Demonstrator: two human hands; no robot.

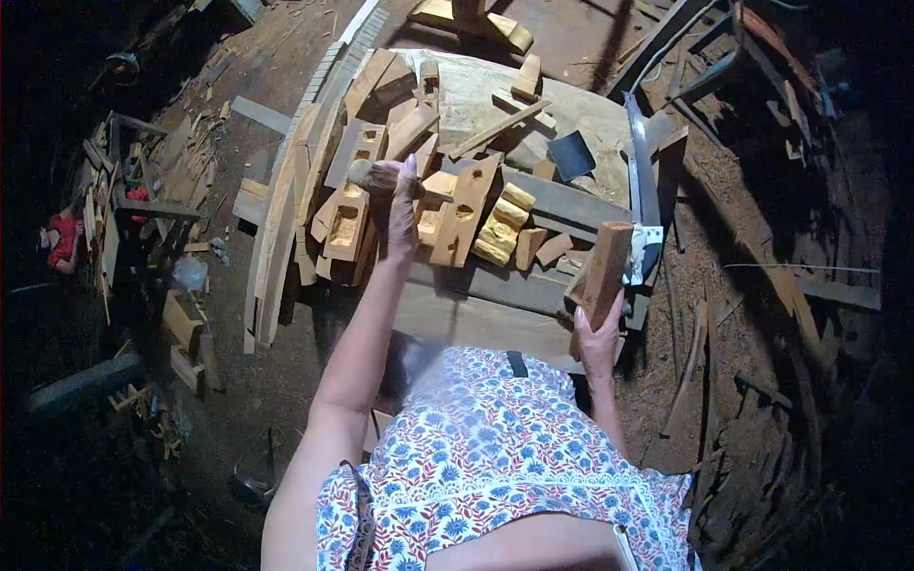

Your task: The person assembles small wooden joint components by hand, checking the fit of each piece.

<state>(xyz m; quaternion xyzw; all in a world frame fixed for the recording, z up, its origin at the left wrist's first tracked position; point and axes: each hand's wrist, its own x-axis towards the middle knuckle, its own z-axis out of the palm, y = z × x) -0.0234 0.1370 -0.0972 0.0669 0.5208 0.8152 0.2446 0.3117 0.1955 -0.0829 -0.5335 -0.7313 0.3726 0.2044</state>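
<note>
My left hand (402, 211) is closed round the handle of a tool (381, 176), held above the wooden blocks on the bench. Its handle end is rounded, and a narrow part points right. At the bench's right front, my right hand (598, 333) grips a reddish-brown wooden block (606, 271) that stands tilted up. Below my left hand lies a block with a square hollow (345, 226). Right of that hand is a flat board with holes (467, 209), and beside it a yellowish carved piece (504, 225).
The bench (457, 319) also bears a dark square plate (571, 156), a thin stick (500, 128) and a long metal-edged bar (642, 171) on the right. Long curved boards (283, 228) run along its left side. Wood scraps and a clear plastic bag (190, 274) lie on the ground.
</note>
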